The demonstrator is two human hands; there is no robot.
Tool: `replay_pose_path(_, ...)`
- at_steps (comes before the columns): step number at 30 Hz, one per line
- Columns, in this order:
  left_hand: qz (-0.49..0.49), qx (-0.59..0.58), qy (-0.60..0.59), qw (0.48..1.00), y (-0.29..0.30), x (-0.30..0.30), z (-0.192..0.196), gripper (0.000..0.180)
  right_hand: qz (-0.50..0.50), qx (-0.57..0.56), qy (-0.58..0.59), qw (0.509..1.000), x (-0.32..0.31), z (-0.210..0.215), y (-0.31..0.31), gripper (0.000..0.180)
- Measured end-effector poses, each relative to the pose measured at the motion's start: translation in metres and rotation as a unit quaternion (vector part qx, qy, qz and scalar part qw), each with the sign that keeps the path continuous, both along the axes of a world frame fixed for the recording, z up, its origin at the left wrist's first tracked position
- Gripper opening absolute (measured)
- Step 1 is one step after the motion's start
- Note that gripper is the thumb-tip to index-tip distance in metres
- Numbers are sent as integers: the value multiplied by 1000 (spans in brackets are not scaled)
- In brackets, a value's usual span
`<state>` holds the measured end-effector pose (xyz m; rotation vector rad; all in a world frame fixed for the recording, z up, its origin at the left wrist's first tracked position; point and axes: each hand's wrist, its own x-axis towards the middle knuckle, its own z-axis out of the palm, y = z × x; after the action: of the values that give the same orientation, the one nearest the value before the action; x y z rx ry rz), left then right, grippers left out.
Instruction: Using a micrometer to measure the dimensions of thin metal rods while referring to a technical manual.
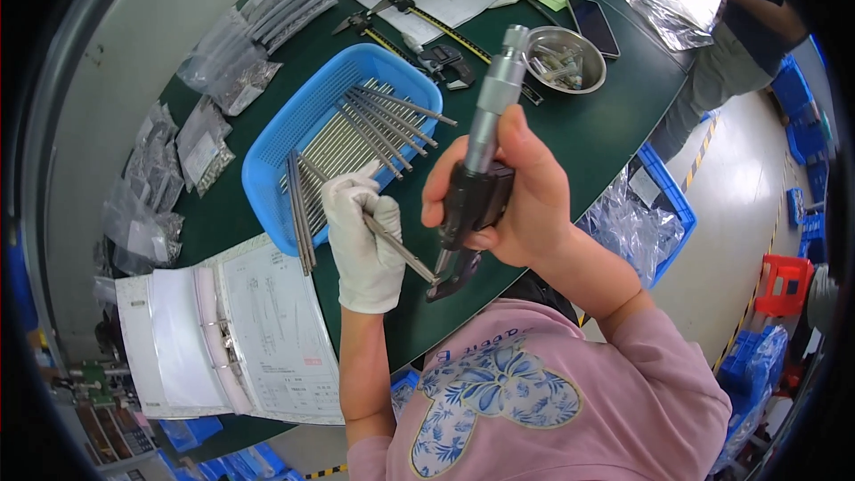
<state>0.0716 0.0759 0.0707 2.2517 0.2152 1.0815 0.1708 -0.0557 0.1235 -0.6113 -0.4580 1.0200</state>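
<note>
Head view: clear bags [209,71] of grey parts lie left of the blue basket [294,138].

Clear plastic bags of small metal parts [165,183]: stacked along table's left edge. Longer clear bags of rods [285,4]: far left corner, beside blue basket. Crumpled clear bag [670,20]: far right of table. Dark tablet, screen off [594,25]: flat beside metal bowl. White label [643,185]: on clear bags in blue floor crate, possibly loose slip.
</note>
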Motion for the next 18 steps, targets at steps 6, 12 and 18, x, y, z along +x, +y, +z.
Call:
replay_pose_path(6, -18, -87, 31, 996, -4, 1, 1, 16, 18, -6, -18, 1000, 3, 0, -4, 82)
replay_pose_path(12, -3, -83, 32, 996, -10, 7, 2, 12, -3, -25, -14, 1000, 5, 2, -7, 77)
replay_pose_path(18, 50, 61, -60, 995, -5, 3, 10, 18, -88, -21, 25, 996, -5, 1, -11, 62)
